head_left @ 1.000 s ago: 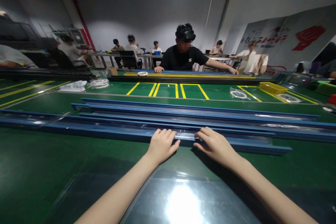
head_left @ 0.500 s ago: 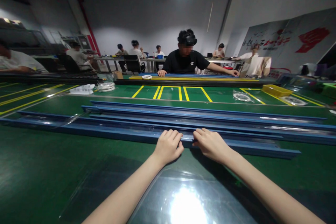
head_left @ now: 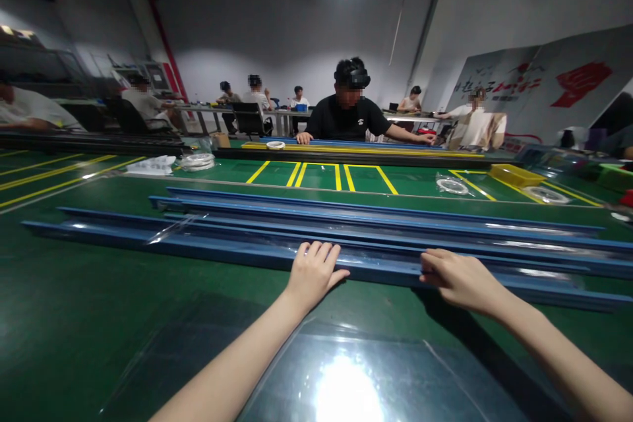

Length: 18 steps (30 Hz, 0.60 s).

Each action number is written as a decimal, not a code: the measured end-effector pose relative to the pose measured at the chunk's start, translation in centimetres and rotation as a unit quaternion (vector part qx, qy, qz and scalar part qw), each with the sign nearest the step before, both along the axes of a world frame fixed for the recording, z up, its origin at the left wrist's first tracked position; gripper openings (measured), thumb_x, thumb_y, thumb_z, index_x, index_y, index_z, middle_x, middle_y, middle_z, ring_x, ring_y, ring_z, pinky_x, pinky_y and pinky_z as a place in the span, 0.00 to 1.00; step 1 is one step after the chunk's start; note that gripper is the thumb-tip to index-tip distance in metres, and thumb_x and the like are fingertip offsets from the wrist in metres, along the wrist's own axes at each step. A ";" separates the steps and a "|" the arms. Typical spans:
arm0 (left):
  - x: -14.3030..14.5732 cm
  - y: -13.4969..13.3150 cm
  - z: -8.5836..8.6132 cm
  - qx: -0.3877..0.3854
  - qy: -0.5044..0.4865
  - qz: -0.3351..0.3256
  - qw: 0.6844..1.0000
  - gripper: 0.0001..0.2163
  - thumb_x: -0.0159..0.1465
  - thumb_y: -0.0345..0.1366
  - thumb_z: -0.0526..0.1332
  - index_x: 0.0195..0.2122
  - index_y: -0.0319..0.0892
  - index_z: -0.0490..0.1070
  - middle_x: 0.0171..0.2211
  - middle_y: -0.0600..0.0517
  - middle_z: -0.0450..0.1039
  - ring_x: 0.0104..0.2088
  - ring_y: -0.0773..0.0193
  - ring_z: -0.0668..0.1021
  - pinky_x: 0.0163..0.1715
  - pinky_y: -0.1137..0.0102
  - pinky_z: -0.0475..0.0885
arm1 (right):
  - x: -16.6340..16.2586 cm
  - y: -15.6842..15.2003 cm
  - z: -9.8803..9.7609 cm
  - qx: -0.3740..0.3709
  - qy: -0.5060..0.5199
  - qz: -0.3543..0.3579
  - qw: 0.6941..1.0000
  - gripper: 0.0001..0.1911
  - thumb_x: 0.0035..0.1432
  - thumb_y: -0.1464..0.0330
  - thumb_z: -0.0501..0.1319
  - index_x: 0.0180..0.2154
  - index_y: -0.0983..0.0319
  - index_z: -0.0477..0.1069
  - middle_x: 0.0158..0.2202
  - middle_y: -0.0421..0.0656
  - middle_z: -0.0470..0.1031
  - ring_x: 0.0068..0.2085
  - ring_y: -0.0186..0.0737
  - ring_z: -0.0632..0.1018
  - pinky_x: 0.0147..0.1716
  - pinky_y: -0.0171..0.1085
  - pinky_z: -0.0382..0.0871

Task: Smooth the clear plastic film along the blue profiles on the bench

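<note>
A long blue channel-shaped strip (head_left: 237,252) lies nearest me, with clear plastic film wrapped around it toward its left end. My left hand (head_left: 315,273) rests across its near wall, fingers bent over the rim and thumb stretched apart to the right. The left fingertips are partly hidden. Farther right, my right hand (head_left: 457,277) is closed on the same near wall, its fingers pinched over the edge. More blue channel strips (head_left: 376,211) lie parallel just behind.
A glossy clear sheet (head_left: 277,376) lies in front of me. Across the green table (head_left: 99,316) are yellow tape lines, coiled white tubing (head_left: 452,185) in a bag and a yellow tray (head_left: 515,175). A co-worker (head_left: 346,115) stands opposite at black and yellow strips (head_left: 376,150).
The nearest channel strip has slid to the right, along with my right hand. My left hand stays almost in place, its thumb now spread out. The co-worker's arm on the right has drawn in slightly.
</note>
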<state>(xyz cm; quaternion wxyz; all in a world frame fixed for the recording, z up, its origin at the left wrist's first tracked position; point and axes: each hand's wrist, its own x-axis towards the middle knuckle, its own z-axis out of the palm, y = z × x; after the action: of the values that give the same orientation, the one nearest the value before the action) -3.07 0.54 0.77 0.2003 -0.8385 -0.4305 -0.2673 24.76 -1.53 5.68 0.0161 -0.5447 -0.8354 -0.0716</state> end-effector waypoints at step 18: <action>0.1 0.2 0.0 -0.017 0.022 0.005 1.000 0.15 0.58 0.47 0.54 0.35 0.40 0.66 0.33 0.51 0.71 0.34 0.61 0.70 0.33 0.66 0.58 | -2.0 1.3 0.2 -0.044 -0.011 0.045 0.998 0.16 0.55 0.56 0.47 0.28 0.60 0.65 0.29 0.43 0.71 0.30 0.38 0.72 0.26 0.33 0.55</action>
<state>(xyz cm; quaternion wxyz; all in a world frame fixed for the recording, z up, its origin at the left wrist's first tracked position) -2.94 0.69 0.75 0.1970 -0.8452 -0.4345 -0.2409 22.80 -0.24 5.87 -0.0139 -0.5063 -0.8614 -0.0399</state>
